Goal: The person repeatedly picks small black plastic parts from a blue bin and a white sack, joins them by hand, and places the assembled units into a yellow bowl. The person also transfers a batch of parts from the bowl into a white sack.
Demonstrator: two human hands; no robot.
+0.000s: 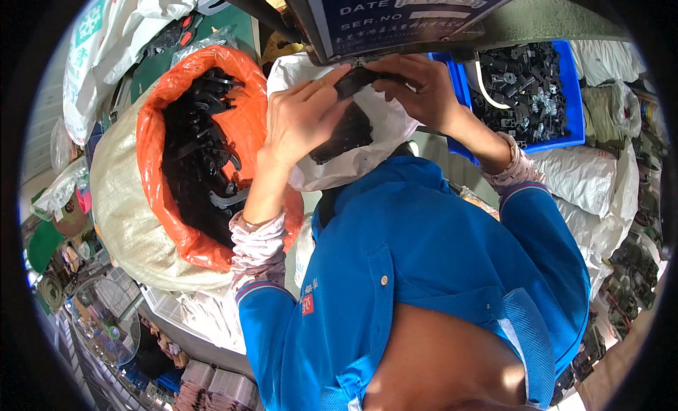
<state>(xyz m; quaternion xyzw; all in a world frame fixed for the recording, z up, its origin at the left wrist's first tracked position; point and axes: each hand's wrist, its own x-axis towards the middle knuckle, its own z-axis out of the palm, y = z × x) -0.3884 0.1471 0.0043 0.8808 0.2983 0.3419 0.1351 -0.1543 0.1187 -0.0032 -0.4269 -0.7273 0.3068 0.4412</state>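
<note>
A curved black plastic part point(355, 82) is held up between my two hands, under the lower edge of a machine. My left hand point(302, 120) pinches its near end between thumb and fingers. At the other end, my right hand point(418, 90) has its fingers closed around the part, hiding some of it. Right below them opens a white bag point(321, 174) with small black pieces point(347, 134) inside. To the left stands a large sack with an orange plastic liner point(152, 139), filled with black curved plastic parts point(198, 157).
A machine with a dark blue plate point(381, 19) hangs close above my hands. On the right, a blue bin point(575, 121) holds black parts with metal pieces point(522, 93). White sacks point(586, 178) lie beyond it. A round fan guard point(106, 319) shows at lower left.
</note>
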